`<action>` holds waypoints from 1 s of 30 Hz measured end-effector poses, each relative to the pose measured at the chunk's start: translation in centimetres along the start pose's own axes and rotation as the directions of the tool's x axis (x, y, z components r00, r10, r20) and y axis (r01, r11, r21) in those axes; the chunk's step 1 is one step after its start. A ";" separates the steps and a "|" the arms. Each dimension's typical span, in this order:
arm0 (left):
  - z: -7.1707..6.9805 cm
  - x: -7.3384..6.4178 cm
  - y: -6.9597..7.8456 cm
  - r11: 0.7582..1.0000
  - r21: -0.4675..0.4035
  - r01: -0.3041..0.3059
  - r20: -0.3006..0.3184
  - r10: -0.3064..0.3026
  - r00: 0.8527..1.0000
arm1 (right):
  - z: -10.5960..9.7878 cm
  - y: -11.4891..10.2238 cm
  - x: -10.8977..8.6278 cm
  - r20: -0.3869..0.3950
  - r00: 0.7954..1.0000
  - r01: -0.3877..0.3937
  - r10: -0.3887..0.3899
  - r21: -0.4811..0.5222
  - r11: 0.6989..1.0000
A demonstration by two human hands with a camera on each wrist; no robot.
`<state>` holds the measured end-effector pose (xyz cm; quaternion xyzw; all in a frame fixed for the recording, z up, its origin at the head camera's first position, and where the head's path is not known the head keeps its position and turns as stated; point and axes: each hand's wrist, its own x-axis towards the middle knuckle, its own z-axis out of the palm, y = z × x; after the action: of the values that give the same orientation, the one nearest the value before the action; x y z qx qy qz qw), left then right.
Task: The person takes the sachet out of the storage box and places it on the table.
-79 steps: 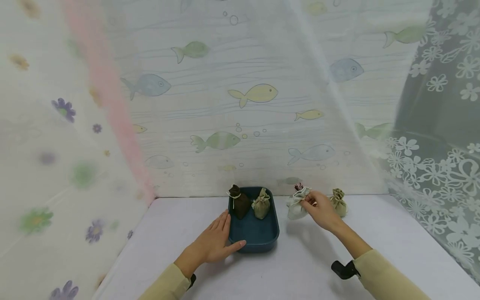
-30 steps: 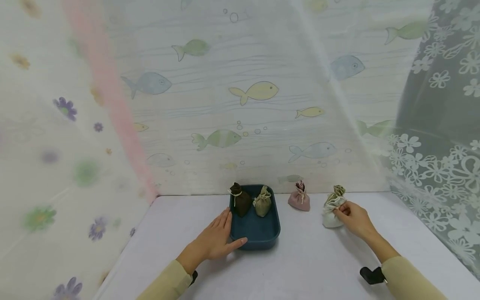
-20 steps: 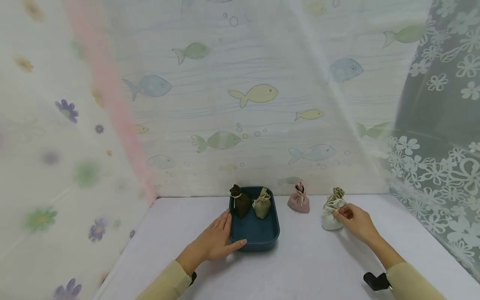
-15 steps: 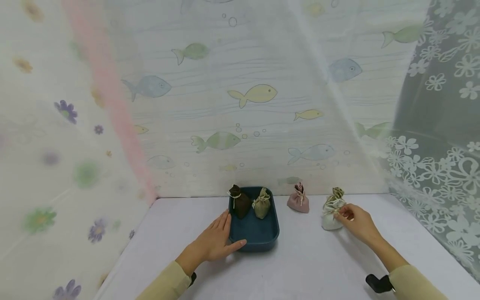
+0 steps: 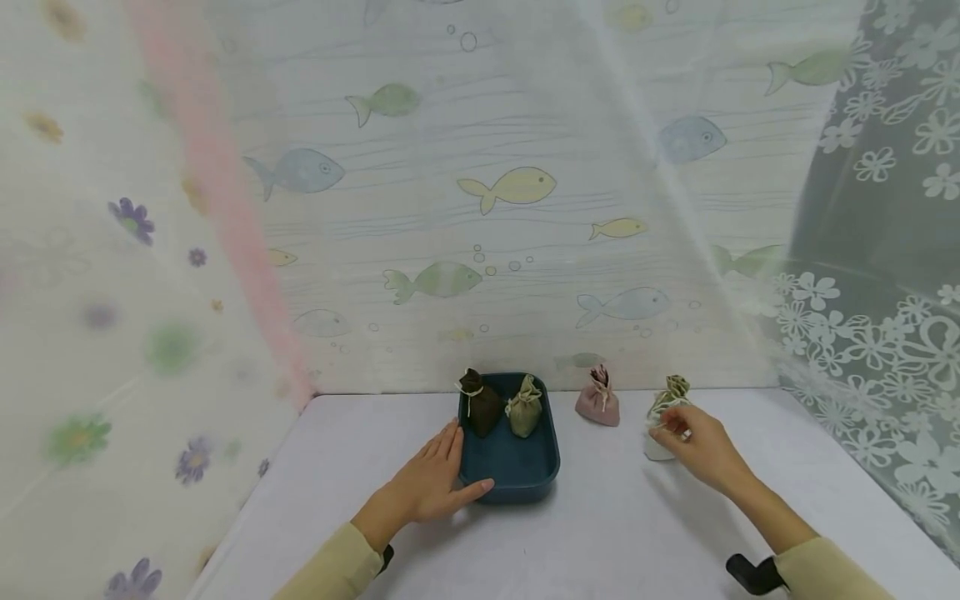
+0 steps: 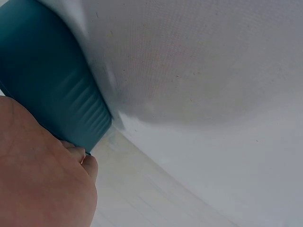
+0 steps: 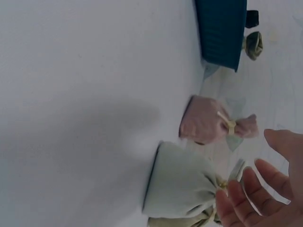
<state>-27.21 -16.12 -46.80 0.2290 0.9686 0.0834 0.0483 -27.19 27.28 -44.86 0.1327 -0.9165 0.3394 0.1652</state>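
My left hand [image 5: 423, 483] rests with straight fingers against the left wall of a dark blue tray [image 5: 510, 460], its thumb over the front rim. Inside the tray, at the back, sit a dark brown drawstring pouch [image 5: 483, 410] and a khaki one [image 5: 525, 412]. My right hand [image 5: 701, 446] hovers at the neck of a white drawstring pouch [image 7: 177, 182], partly hiding it in the head view. In the right wrist view its thumb stands apart from the loosely bent fingers, with nothing pinched between them.
An olive pouch [image 5: 677, 385] stands right behind the white one. Between it and the tray, near the back edge, is a pink pouch [image 5: 597, 404]. A fish-patterned curtain [image 5: 510, 275] hangs behind the white table [image 5: 592, 533].
My right hand carried the white pouch rightward from in front of the pink one, set it before the olive one, and let go of it. The left hand stayed against the tray.
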 end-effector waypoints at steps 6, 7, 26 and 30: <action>-0.2 -0.2 0.2 1.000 -0.008 -0.005 0.009 0.005 1.000 | 1.1 -1.3 0.8 0.020 0.999 0.037 -0.038 0.044 0.998; -0.2 -0.3 0.2 1.000 -0.009 -0.005 0.009 0.005 1.000 | 1.3 -1.4 0.9 0.021 0.999 0.044 -0.045 0.049 0.998; -0.7 -0.4 0.3 1.000 -0.003 -0.008 0.006 0.008 1.000 | 5.9 -6.2 5.0 0.117 0.982 0.133 -0.151 0.150 0.980; -0.6 -0.3 0.3 1.000 -0.004 -0.007 0.009 0.007 1.000 | 7.3 -6.6 6.1 0.136 0.976 0.146 -0.168 0.160 0.976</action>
<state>-26.87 -16.09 -46.17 0.2326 0.9675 0.0843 0.0526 -31.95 16.80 -43.87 0.2419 -0.8848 0.3821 0.1122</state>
